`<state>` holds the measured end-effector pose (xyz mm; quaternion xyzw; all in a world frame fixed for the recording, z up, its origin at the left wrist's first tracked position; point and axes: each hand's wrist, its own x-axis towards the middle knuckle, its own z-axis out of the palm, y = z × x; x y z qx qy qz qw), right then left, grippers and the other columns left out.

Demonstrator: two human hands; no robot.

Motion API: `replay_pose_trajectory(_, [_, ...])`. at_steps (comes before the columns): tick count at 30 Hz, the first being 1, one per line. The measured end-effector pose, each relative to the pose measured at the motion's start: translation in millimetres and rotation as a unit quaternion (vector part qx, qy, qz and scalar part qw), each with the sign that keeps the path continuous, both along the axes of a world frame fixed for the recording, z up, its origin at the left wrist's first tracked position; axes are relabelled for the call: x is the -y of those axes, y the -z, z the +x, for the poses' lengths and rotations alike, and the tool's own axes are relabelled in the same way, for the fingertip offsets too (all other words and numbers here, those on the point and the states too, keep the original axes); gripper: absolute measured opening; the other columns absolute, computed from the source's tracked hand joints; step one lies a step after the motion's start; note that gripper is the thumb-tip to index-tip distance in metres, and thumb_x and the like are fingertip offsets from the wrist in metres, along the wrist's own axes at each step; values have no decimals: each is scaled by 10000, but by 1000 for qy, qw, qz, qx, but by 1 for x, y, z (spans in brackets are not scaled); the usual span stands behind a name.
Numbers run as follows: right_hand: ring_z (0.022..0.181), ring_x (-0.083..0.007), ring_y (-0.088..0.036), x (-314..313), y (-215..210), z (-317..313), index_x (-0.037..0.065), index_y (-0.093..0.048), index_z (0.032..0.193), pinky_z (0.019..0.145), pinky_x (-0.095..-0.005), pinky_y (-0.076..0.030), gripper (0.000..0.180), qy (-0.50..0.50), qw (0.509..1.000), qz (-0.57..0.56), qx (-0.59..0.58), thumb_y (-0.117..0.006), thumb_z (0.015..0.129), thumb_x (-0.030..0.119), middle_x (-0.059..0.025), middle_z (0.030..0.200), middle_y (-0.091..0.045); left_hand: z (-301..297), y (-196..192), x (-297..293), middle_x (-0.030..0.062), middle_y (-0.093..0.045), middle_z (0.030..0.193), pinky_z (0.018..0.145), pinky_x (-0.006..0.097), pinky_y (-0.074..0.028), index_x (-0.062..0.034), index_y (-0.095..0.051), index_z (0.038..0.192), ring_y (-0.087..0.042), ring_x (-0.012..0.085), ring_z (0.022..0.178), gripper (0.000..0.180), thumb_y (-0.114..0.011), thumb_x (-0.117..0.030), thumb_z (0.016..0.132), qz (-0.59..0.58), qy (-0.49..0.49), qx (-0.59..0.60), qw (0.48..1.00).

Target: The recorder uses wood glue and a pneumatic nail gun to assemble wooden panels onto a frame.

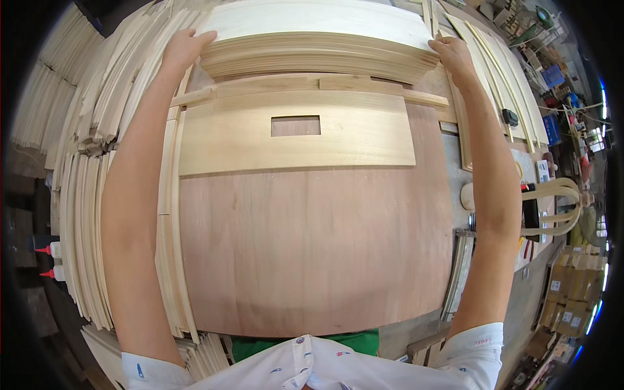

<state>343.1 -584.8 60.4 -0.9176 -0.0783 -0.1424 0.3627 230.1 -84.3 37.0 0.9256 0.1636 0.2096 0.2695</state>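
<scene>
Gripping a stack (318, 55) of thin pale boards at the far end of the plywood sheet (312, 247), the left hand (185, 47) clamps its left end and the right hand (452, 55) its right end, arms spread wide; fingertips are hidden behind the stack. Just nearer lies a flat panel (296, 140) with a rectangular cutout, against a wood strip (312, 88). Slat piles (84, 195) crowd the left. Glue bottles (52, 260) with red tips sit at the left edge, curved wooden pieces (559, 208) at the right.
</scene>
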Motion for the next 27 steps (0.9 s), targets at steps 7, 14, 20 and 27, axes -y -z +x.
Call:
replay_pose_trajectory(7, [599, -193, -553, -5, 4, 8, -46, -675, 733, 598, -367, -441, 258, 32, 999, 6, 5, -722, 745, 208, -88, 652, -610, 6, -2, 12, 212, -632, 1181, 962, 351, -431, 96, -550, 1256, -603, 284, 1099, 731, -729, -409, 758, -63, 9, -6, 998])
replay_pose_trajectory(14, [685, -135, -586, 10, -11, -39, -61, -683, 912, 628, -301, -460, 312, -61, 995, 77, 27, -687, 802, 231, -59, 745, -637, -47, -22, -1, 170, -627, 1181, 1000, 328, -392, 98, -551, 1260, -571, 217, 1111, 728, -773, -382, 761, -156, 67, 56, 984])
replay_pose_trajectory(20, [1039, -190, -607, 16, -14, -215, -79, -551, 1272, 897, -282, -474, 498, -22, 989, 145, 19, -653, 874, 202, -173, 1206, -613, -239, -34, 42, 122, -638, 1156, 955, 288, -424, 60, -557, 1277, -580, 167, 1065, 574, -741, -239, 823, -207, 18, 89, 974])
replay_pose_trajectory(27, [1141, -210, -555, 47, 59, -378, -56, -540, 1294, 1006, -321, -412, 431, 25, 987, 146, -63, -631, 905, 105, -166, 1272, -580, -388, 38, 109, 107, -654, 1080, 840, 259, -485, 48, -567, 1266, -604, 136, 977, 494, -709, -83, 811, -263, -67, -15, 962])
